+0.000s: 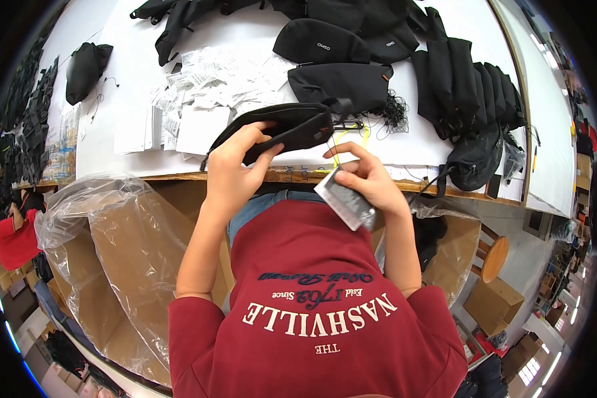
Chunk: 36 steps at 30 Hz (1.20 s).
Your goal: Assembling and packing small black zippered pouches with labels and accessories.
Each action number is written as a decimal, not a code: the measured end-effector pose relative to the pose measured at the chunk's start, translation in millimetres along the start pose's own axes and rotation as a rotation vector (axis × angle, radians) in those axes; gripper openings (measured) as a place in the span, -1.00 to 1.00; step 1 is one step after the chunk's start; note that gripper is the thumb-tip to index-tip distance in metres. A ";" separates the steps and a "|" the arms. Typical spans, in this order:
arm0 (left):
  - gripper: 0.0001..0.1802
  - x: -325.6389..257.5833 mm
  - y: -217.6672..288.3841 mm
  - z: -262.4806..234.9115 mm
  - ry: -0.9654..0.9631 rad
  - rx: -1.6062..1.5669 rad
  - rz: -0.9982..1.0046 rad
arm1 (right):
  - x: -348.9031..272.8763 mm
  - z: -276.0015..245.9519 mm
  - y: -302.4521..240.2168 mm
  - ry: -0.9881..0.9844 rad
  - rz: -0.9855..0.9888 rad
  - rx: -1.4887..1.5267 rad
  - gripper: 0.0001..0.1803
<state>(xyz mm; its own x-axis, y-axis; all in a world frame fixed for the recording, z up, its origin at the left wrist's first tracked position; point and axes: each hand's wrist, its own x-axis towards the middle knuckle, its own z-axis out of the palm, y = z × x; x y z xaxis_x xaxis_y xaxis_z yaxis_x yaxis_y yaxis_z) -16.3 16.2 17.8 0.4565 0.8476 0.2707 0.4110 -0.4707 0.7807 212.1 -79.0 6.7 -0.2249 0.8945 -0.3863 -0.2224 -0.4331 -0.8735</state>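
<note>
My left hand [233, 169] grips a small black zip pouch [305, 131] by its side, and the mouth of the pouch gapes. My right hand [371, 178] pinches a hang tag [346, 202] in grey and white, which hangs below the fingers near my shirt. A thin dark cord runs up from the tag toward the right end of the pouch. Yellow cord [359, 137] lies on the table just behind my right fingers. Whether the tag's cord is tied to the pouch cannot be made out.
Black pouches [338, 86] lie stacked at the back, and more [467, 86] stand in a row on the right. White paper labels [219, 76] are heaped behind my left hand. Plastic-lined cartons [123, 259] stand below the table edge. A stool [494, 261] is at the right.
</note>
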 end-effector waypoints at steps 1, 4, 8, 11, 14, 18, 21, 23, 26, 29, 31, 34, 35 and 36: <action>-0.80 -1.2 -1.4 -3.0 -0.022 0.034 -0.086 | -3.5 -7.4 -4.8 -0.029 -0.004 0.089 -0.53; -0.81 -0.6 -9.1 -9.9 -0.257 0.203 -0.221 | -11.4 -29.5 -5.8 0.072 -0.194 0.275 -0.45; -0.76 -4.0 -9.0 -6.6 -0.458 0.189 -0.172 | -6.2 -55.5 16.3 0.000 -0.366 0.605 -0.59; -0.76 -3.7 -7.7 -3.3 -0.507 0.228 -0.182 | 0.4 -50.6 13.6 -0.030 -0.449 0.960 -0.57; -0.76 -2.7 -8.2 -2.0 -0.528 0.253 -0.179 | 8.6 -48.3 8.4 0.278 -0.514 0.523 -0.67; -0.79 -3.6 -17.5 0.9 -0.510 0.258 -0.117 | 31.6 -53.3 25.4 0.542 -0.645 0.336 -0.70; -0.80 -5.9 -18.0 2.1 -0.518 0.256 -0.126 | 42.1 -46.2 28.5 0.597 -0.628 0.516 -0.71; -0.79 -8.1 -20.0 3.8 -0.506 0.256 -0.120 | 41.3 -35.5 15.1 0.606 -0.427 0.392 -0.75; -0.79 -7.1 -18.4 3.2 -0.502 0.260 -0.120 | 48.7 -31.1 18.5 0.377 -0.361 0.149 -0.71; -0.78 -7.0 -19.9 3.6 -0.502 0.267 -0.117 | 43.6 -16.1 6.9 0.244 -0.283 0.146 -0.62; -0.77 -6.4 -19.6 3.4 -0.496 0.269 -0.108 | 40.5 -4.1 7.1 0.266 -0.296 0.123 -0.58; -0.77 -4.2 -17.7 1.8 -0.514 0.260 -0.147 | 38.8 1.4 9.6 0.158 -0.370 -0.371 -0.32; -0.77 -4.4 -19.2 2.3 -0.509 0.255 -0.140 | 38.1 7.7 9.8 0.216 -0.352 -0.445 -0.28; -0.78 -4.3 -20.1 2.4 -0.503 0.251 -0.134 | 37.6 14.5 10.0 0.274 -0.333 -0.518 -0.24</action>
<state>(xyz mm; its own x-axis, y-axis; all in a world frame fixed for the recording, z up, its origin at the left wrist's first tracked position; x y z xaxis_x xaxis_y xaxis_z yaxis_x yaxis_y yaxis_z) -24.6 21.5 -0.4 0.6816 0.7116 -0.1704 0.6374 -0.4630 0.6159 187.7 -51.3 -12.2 0.0411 0.9965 -0.0732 0.2610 -0.0815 -0.9619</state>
